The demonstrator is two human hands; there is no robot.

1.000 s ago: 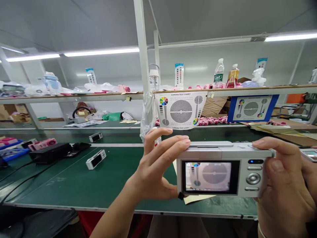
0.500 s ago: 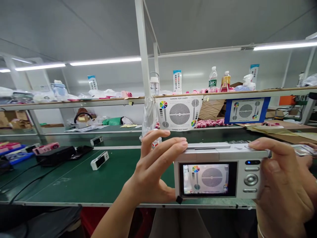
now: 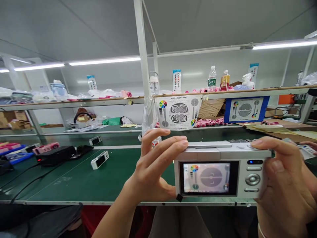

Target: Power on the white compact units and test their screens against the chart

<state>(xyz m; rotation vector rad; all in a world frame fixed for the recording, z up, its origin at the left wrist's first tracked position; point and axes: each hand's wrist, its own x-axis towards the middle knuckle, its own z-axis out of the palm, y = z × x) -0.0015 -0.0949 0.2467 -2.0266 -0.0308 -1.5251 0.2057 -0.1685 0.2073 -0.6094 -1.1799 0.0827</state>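
Note:
A silver digital camera (image 3: 242, 185) is held up in front of me, its back facing me. My left hand (image 3: 153, 168) grips its left end, fingertips on the top edge and thumb at the lower left corner. Around the right end my right hand (image 3: 284, 178) is closed, with the index finger on the top near the button. The lit camera screen (image 3: 206, 178) shows a test chart with focus brackets, and a small blue light glows beside it. Beyond the camera, a white camera test chart (image 3: 178, 114) hangs from the shelf edge.
Two silver-white cameras (image 3: 100, 160) stand on the green bench (image 3: 74, 181) to the left. A black box (image 3: 55, 155) with cables lies further left, near a pink camera (image 3: 46, 148). A second chart with a blue border (image 3: 226, 110) hangs right. Part of another person's hand (image 3: 310, 175) shows at the right edge.
The screen picture has become paler, and focus brackets now show on it. The camera has shifted very slightly right. A red light now shows on the black box.

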